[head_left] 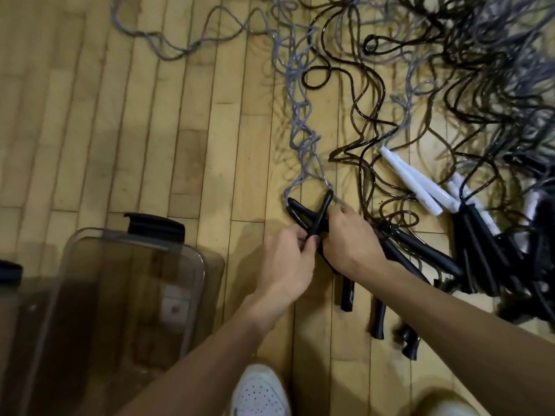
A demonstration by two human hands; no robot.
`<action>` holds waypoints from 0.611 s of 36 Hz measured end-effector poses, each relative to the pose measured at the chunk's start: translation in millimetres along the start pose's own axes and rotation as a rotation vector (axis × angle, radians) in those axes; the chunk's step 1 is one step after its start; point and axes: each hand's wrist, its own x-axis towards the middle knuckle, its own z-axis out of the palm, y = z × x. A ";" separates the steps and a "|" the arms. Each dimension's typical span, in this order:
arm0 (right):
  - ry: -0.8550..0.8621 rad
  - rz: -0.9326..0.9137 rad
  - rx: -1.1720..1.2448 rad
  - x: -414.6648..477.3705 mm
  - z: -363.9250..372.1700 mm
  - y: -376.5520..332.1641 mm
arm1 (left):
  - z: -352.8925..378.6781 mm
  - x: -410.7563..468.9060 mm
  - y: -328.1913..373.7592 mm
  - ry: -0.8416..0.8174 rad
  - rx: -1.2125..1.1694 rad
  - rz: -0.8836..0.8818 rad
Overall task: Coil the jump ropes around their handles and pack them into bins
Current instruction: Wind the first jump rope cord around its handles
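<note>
middle of the frame: i see both hands clamped on a pair of black handles point(312, 219) that cross each other in an x just above the floor point(90, 121). the left hand point(285, 262) comes in from the lower centre, its fingers curled round the lower end of the handle that leans up to the right. the right hand point(351, 244) reaches in from the lower right and grips the pair at the crossing, knuckles up. the hands sit so close that i cannot tell whether they touch.

from the top ends of the handles a grey rope point(303, 139) runs up the frame in loose loops, then swings off toward the upper left, lying on the wooden boards.

lower left: a clear, smoky bin point(198, 265) stands on the floor with a black latch point(154, 225) on its far rim. it is near the left hand but apart from it.

right side: a heap of black ropes point(450, 70) fills the upper right. below it lie white handles point(411, 181) and a bundle of more black handles point(480, 250). a few loose black handles point(347, 292) lie under the right forearm.

bottom edge: a white shoe point(258, 391).
</note>
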 end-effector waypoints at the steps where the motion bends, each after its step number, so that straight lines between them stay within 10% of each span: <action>1: -0.021 0.027 0.077 0.6 -1.5 0.1 | -0.7 -1.4 -0.6 -0.027 -0.086 -0.037; 5: -0.068 0.153 0.408 2.5 -11.2 0.8 | -0.4 2.1 -6.5 -0.025 -0.229 -0.135; 11: -0.039 0.223 0.263 5.4 -7.2 2.5 | 0.5 30.1 1.2 0.217 -0.415 -0.474; 22: -0.051 0.298 0.151 0.5 -17.7 21.5 | 2.6 56.1 1.0 0.217 -0.092 -0.293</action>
